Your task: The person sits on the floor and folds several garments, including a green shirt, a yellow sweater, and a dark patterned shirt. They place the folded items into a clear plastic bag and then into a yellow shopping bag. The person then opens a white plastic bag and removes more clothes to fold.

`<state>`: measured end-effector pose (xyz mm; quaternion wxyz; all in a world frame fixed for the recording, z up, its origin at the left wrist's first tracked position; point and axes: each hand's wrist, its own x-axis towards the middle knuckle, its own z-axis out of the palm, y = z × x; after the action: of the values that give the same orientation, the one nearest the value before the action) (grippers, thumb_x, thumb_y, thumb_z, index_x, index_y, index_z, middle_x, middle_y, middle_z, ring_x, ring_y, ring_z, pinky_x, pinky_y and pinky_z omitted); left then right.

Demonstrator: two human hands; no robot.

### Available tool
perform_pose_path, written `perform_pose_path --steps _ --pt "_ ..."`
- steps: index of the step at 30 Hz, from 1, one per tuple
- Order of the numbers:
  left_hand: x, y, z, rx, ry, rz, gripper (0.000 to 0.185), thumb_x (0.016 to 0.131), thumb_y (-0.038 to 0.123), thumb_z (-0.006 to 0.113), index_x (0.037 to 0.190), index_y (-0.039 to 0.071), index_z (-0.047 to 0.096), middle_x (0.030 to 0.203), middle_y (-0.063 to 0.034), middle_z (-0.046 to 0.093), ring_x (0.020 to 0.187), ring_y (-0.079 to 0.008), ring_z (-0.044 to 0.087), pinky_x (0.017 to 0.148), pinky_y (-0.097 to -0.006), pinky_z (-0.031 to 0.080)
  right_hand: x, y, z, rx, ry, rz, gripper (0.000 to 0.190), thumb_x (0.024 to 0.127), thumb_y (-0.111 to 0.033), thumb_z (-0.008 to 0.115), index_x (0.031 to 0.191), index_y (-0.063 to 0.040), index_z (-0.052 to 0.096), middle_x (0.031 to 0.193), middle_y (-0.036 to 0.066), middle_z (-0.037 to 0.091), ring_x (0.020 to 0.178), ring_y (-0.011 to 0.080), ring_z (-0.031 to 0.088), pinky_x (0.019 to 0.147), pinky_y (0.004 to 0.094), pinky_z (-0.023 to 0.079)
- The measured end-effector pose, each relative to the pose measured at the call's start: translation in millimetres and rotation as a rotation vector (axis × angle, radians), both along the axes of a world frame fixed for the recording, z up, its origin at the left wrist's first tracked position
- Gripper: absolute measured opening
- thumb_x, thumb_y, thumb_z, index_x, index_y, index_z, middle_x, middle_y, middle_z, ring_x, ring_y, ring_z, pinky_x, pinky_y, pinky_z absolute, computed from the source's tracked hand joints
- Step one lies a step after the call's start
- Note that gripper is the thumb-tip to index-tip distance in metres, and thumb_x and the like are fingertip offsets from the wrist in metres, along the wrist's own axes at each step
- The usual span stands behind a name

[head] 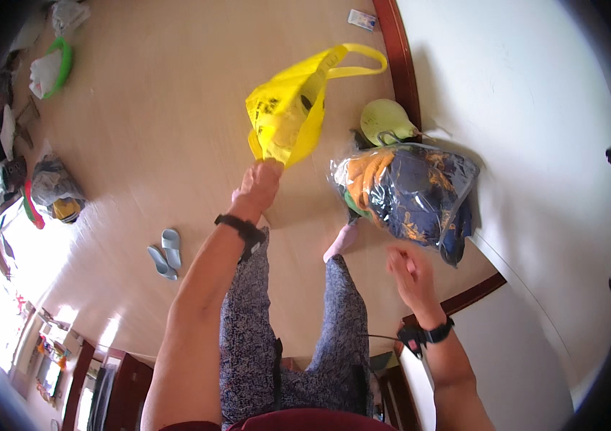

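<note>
My left hand (260, 186) grips a yellow plastic carrier bag (289, 113) by its near edge. The bag gapes, showing a pale inside, and its looped handle points away to the right; dark printing marks its side. Blurred by motion, my right hand (410, 272) hangs with curled fingers, and no object shows in it. Just beyond that hand lies a clear plastic bag (408, 188) packed with folded orange, green and navy patterned cloth. Behind it, a pale green gourd (386, 121) with a stem rests near the wall.
A white wall (499, 108) with a dark red skirting board (400, 59) runs along the right. Grey slippers (168, 253) lie on the floor to the left. Farther left are a green-rimmed basin (63, 67) and a stuffed bag (57, 183). A small packet (362, 20) lies at the top.
</note>
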<state>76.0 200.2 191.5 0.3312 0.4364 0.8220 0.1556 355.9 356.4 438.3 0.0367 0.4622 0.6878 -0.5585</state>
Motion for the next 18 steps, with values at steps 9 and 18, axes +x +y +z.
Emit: perform_pose_path --steps 9,18 --pt "-25 -99 183 0.408 -0.043 -0.129 0.012 0.078 0.004 0.062 0.09 0.006 0.063 0.085 -0.0102 0.059 0.076 -0.0297 0.066 0.065 -0.0401 0.058 -254 -47 -78 0.131 0.225 0.743 0.023 0.09 -0.005 0.06 0.11 0.001 0.069 0.11 0.021 0.07 0.102 0.0386 0.067 0.089 0.042 0.055" --pt "-22 -190 291 0.471 0.012 0.044 0.027 0.072 0.02 0.062 0.088 -0.001 0.071 0.086 -0.0156 0.065 0.083 -0.0292 0.065 0.08 -0.0394 0.053 -368 -185 -22 0.001 0.389 1.472 0.037 0.08 -0.017 0.069 0.114 -0.004 0.068 0.12 0.016 0.067 0.111 0.035 0.064 0.099 0.0434 0.051"
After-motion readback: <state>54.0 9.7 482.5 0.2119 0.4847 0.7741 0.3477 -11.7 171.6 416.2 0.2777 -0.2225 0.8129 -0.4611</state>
